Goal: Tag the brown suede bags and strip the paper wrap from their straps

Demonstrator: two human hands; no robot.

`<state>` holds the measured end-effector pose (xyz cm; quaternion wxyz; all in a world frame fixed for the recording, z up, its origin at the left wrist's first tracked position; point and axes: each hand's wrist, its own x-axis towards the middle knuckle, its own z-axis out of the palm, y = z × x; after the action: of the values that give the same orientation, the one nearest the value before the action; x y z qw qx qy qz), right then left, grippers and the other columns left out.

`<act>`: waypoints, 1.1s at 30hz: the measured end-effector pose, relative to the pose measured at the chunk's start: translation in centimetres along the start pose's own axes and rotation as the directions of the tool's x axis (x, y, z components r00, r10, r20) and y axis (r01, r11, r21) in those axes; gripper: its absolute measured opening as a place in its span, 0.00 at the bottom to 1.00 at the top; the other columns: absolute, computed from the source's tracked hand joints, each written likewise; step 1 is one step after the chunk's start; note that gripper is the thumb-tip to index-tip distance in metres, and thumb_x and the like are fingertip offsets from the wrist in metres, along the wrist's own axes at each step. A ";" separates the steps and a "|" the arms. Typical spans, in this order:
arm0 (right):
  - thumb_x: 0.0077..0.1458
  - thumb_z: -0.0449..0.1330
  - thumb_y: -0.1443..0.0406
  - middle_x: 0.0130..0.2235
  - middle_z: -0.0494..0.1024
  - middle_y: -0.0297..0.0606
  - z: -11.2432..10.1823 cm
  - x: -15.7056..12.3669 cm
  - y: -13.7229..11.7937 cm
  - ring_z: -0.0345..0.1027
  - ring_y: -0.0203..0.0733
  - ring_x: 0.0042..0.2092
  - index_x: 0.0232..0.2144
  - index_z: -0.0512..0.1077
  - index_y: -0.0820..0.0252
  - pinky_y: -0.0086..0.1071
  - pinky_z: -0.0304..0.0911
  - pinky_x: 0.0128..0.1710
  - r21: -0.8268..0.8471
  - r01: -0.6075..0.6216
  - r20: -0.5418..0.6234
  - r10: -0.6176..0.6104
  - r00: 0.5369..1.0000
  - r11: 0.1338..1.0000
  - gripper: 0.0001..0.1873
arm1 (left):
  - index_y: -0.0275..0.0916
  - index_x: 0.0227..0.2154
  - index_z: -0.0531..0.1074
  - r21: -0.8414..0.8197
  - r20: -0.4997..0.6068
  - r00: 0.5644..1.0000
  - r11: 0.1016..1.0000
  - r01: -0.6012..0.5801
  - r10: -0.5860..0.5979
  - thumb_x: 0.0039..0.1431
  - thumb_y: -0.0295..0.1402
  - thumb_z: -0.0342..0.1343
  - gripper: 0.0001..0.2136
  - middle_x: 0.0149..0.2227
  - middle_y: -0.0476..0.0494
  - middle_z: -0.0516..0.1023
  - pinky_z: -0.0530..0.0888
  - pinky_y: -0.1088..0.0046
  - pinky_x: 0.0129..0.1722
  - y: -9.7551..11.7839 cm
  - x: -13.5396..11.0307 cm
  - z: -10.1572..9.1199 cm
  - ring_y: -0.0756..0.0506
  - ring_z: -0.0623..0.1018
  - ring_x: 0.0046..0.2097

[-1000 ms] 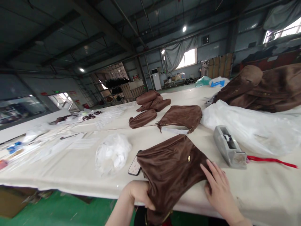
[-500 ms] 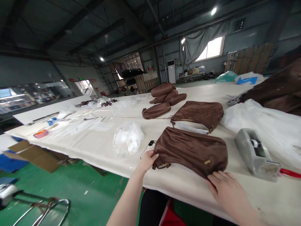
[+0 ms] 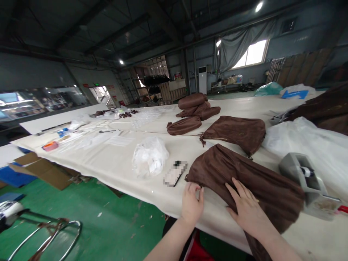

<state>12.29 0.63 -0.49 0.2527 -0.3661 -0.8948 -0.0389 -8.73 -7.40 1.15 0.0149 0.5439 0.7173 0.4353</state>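
A brown handbag [image 3: 252, 174] of soft material lies slantwise on the table in front of me. My left hand [image 3: 192, 203] is closed at its lower left corner; the fingertips are curled in, and exactly what part they pinch is partly hidden. Spread fingers of my right hand [image 3: 244, 204] rest flat on the bag's front. Below that hand a brown strip [image 3: 258, 248], part of the bag, hangs towards the table's near edge. Just left of the bag lies a phone [image 3: 175, 174], its surface pixelated. A second brown bag [image 3: 235, 132] lies flat behind the first.
More brown bags [image 3: 194, 108] are piled farther back. A crumpled clear plastic bag [image 3: 150, 156] lies left of the phone. On the right stand a grey tape dispenser [image 3: 301, 177] and a heap of white plastic [image 3: 312, 145]. Orange tape [image 3: 50, 146] lies at the far left.
The near bag has turned and shifted right, uncovering the phone. My left hand has moved right along its lower corner; my right hand went from the bag's lower edge onto its front.
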 end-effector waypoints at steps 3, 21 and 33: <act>0.51 0.56 0.62 0.66 0.51 0.45 0.5 -0.4 0.0 0.53 0.56 0.62 0.60 0.58 0.57 0.49 0.56 0.58 0.011 0.018 -0.023 -0.018 1.000 1.000 0.34 | 0.38 0.33 0.67 0.180 0.109 0.994 0.984 0.000 -0.020 0.55 0.32 0.56 0.05 0.38 0.41 0.70 0.68 0.61 0.46 0.7 -0.4 0.2 0.40 0.70 0.44; 0.53 0.54 0.67 0.53 0.71 0.43 -1.5 -1.1 2.5 0.63 0.52 0.55 0.42 0.74 0.60 0.47 0.60 0.57 0.088 -0.052 -0.082 0.059 0.995 0.995 0.15 | 0.40 0.31 0.68 0.260 0.274 0.961 0.965 -0.033 -0.041 0.55 0.28 0.55 0.02 0.32 0.46 0.74 0.66 0.70 0.35 3.3 2.4 -4.4 0.45 0.74 0.35; 0.53 0.56 0.65 0.55 0.70 0.41 -0.9 -1.6 3.5 0.63 0.51 0.55 0.44 0.75 0.58 0.46 0.60 0.58 0.122 -0.059 -0.024 0.063 0.998 0.991 0.16 | 0.37 0.20 0.75 0.193 0.609 0.761 0.973 0.127 -0.221 0.55 0.45 0.54 0.17 0.18 0.50 0.67 0.61 0.73 0.26 2.1 1.3 -5.2 0.48 0.69 0.25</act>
<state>16.02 1.98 -0.90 0.2881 -0.3765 -0.8803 0.0183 -10.17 -9.50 6.31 0.2548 0.5881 0.7474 0.1748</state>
